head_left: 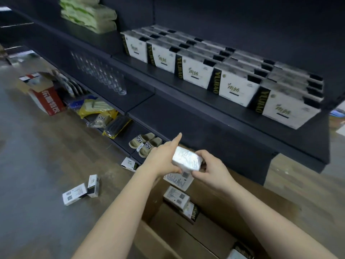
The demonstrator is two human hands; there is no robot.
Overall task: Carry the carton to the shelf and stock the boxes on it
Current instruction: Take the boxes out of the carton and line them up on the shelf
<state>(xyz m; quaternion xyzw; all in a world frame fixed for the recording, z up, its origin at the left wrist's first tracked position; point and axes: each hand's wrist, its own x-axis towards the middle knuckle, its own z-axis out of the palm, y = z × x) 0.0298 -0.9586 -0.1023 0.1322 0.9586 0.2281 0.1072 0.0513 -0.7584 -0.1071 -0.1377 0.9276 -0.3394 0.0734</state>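
A brown open carton (pixel 211 217) stands on the floor below me, with a few white boxes (pixel 177 198) inside. Both hands hold one white box (pixel 186 159) above the carton. My left hand (pixel 162 159) grips its left end, index finger pointing up toward the shelf. My right hand (pixel 211 169) grips its right end. On the dark shelf (pixel 186 85) above, several white boxes with black "YUMAO" sides (pixel 197 71) stand in rows.
Three white boxes lie on the wooden floor at left: two together (pixel 82 189), one by the shelf base (pixel 129 164). The lower shelves hold slippers (pixel 145 143), clear cups (pixel 112 81) and yellow packets (pixel 97 107). A red and white carton (pixel 46 99) stands farther left.
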